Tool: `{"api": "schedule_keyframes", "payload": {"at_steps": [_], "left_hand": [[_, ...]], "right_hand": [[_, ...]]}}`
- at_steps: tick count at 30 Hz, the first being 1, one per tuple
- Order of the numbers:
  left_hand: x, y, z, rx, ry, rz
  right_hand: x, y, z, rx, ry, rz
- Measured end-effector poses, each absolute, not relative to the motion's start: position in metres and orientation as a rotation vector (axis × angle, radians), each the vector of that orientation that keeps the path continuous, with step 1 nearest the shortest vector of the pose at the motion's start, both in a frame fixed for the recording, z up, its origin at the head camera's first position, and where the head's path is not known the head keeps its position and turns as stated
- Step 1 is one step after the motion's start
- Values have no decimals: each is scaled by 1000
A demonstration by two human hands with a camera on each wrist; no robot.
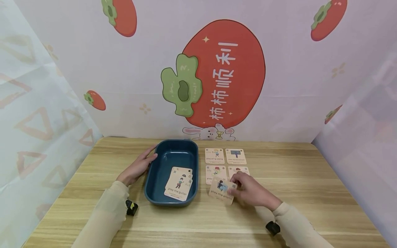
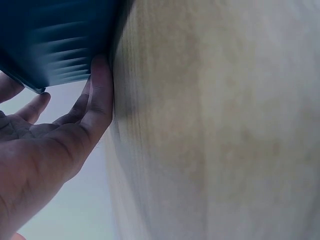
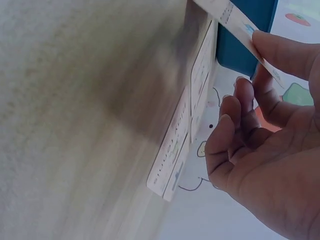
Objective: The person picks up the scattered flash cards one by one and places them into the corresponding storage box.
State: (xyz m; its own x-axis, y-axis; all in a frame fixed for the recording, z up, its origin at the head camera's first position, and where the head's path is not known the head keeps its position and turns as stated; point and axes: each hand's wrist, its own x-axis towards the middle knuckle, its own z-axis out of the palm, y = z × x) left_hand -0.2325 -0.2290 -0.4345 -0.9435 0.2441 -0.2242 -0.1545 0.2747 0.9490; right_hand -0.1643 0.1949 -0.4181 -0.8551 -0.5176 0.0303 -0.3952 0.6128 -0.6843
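Note:
Between thumb and forefinger, my right hand pinches a picture card, "play the piano", tilted above the table in front of the laid-out cards. In the right wrist view the piano card appears nearly edge-on; the other fingers of the right hand curl loosely. My left hand rests against the left side of a dark blue tray. The left wrist view shows the left hand's fairly straight fingers touching the tray's ribbed wall. Several overlapping cards lie in the tray, "play the guitar" on top.
Right of the tray, cards lie in two rows: "play ping-pong", a blackboard card, a partly covered card and another card partly behind the right hand. Beyond the wooden table hangs a sheet printed with persimmons.

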Motion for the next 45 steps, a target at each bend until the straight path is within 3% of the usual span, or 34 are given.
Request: {"api": "schedule_keyframes", "payload": {"at_steps": [23,45], "left_hand": [[-231,-228,-433,114,2227,1710],[-233,-231,-437,99,2231,1706]], "right_hand": [[-168,194,-400,-751,2732,-1228],[-186,163,-381,-721,2779,-1358]]}}
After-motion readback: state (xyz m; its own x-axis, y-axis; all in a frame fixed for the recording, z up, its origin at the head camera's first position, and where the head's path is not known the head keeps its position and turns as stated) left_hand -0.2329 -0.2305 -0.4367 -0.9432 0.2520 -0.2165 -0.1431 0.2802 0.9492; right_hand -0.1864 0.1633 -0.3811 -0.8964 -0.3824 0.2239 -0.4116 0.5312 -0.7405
